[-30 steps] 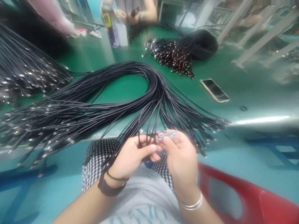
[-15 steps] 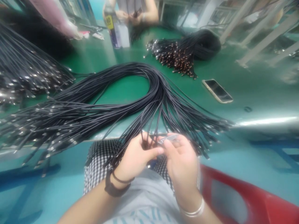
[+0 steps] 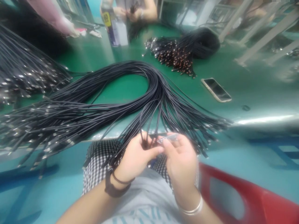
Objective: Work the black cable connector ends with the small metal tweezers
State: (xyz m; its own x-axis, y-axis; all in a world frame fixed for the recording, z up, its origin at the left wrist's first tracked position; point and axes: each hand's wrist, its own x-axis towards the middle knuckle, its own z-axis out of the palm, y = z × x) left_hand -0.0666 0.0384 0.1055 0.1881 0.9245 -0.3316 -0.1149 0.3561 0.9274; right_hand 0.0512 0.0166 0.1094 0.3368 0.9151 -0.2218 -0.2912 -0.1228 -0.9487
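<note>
Left hand [image 3: 137,154] grips black cables [image 3: 154,85]; right hand [image 3: 181,157] pinches a metal tool [image 3: 171,137] (tip blurred). Risk: tip skids and nicks them, should either grip loosen.

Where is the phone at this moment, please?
In the head view, the phone lies on the green table, right of centre, below the coiled cable bundle and beyond the right hand.

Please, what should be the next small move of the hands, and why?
Perhaps ease the metal tool in the right hand slightly nearer the cables pinched in the left hand, since its narrow tip points toward them.
</note>
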